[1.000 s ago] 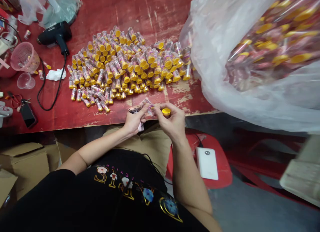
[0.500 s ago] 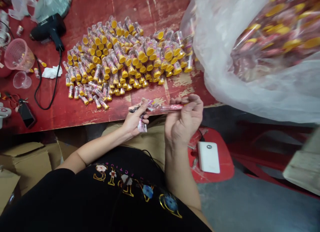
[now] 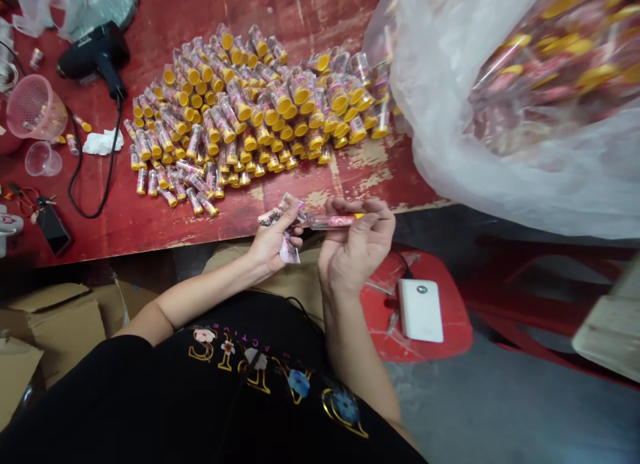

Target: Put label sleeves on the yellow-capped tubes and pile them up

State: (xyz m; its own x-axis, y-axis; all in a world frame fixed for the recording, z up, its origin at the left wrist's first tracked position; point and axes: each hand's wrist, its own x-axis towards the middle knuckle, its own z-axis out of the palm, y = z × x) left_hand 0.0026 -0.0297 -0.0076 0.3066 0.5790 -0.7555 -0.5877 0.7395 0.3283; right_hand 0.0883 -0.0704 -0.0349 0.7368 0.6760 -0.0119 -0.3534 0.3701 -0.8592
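My left hand (image 3: 274, 241) pinches a bunch of printed plastic label sleeves (image 3: 290, 251) above the front edge of the table. To its right, my right hand (image 3: 357, 247) is closed on a clear tube (image 3: 337, 221) with pink contents and a yellow cap. The tube lies almost level, its clear end pointing at the sleeves. Whether that end is inside a sleeve I cannot tell. Behind my hands lies a wide heap of labelled tubes with yellow caps (image 3: 240, 114).
A large translucent bag (image 3: 440, 151) of capped tubes fills the right. At left are a black heat gun (image 3: 95, 57), its cord, a pink basket (image 3: 37, 107), a clear cup (image 3: 43, 159) and keys with a black fob (image 3: 53, 227). A white power bank (image 3: 421, 311) lies on a red stool (image 3: 375, 324).
My right hand has moved left with the tube, bringing the tube's clear end closer to the sleeves. My left hand still pinches the sleeves and has shifted only slightly.
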